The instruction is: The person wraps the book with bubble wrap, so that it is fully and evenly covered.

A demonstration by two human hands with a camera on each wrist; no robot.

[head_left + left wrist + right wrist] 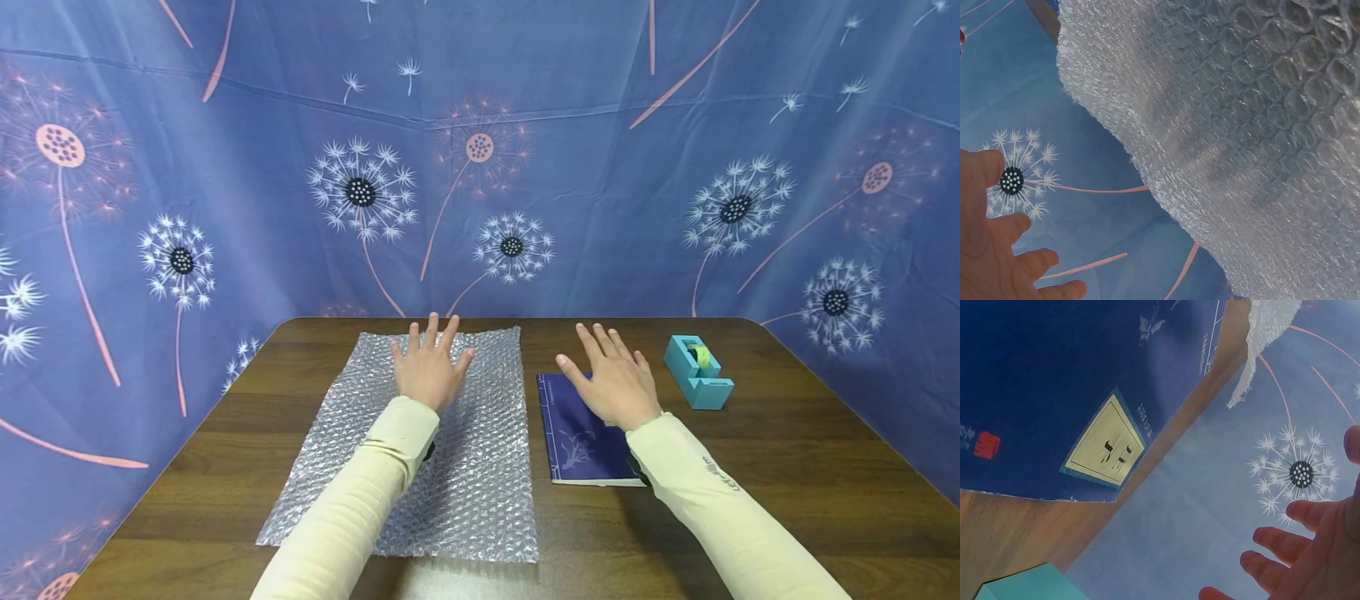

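A sheet of clear bubble wrap (465, 492) lies flat on the left half of the table, and my left hand (431, 371) is held over its far part with fingers spread. In the left wrist view the same bubble wrap (1229, 125) fills the right side, apart from the hand (1007, 250). To its right lies a dark blue thread-bound book (581, 442), partly covered from view by my right hand (615, 383), which hovers above it, fingers extended. The right wrist view shows a cream label (1107, 444) on the book's cover. Both hands hold nothing.
A turquoise tape dispenser (697, 375) with a yellow-green roll of tape (699, 356) stands right of the book. Behind the brown wooden table (787, 492) hangs a blue curtain (592, 167) with dandelion prints, reaching round both sides.
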